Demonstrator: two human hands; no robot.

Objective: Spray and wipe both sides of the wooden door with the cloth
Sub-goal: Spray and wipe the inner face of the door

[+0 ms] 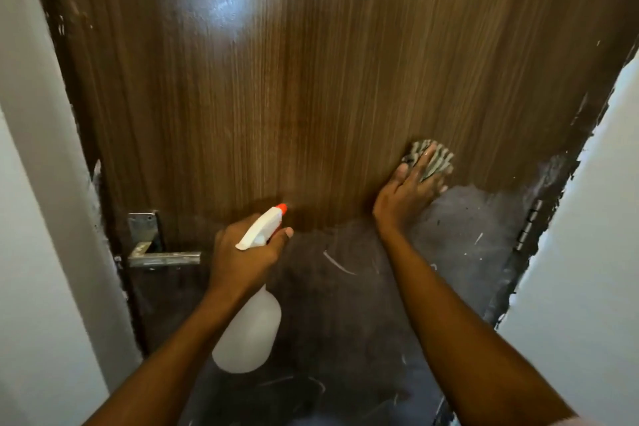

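Directly in front of both hands, one wooden door [311, 97], standing upright with its long axis vertical, grain running the same way. Right hand [404, 194] laid flat and open against the door, fingers spread, pressing one striped cloth [430, 157] under the palm and fingertips; not a closed grip, more a flat press. Left hand [242, 252] closed around the neck of one white spray bottle [250, 328], index finger near the trigger, orange nozzle [281, 207] pointing at the door just left of the right hand. Bottle body hanging below the left hand, a little apart from the door surface. Below and around both hands, a darker, duller lower zone of the door with pale scratch marks; above the hands, brown wood with a bright reflection. Left of the left hand, one metal lever handle [162, 258] on its plate; right of the right hand, one hinge [530, 225] at the door edge. White wall [34, 218] on both sides. Right hand the nearer one to the door, already touching it; probably next a stroke of the cloth along the boundary between brown and dark zones, toward the nozzle side. Only this one side of the door visible, the other side hidden, so probably still far from finished.
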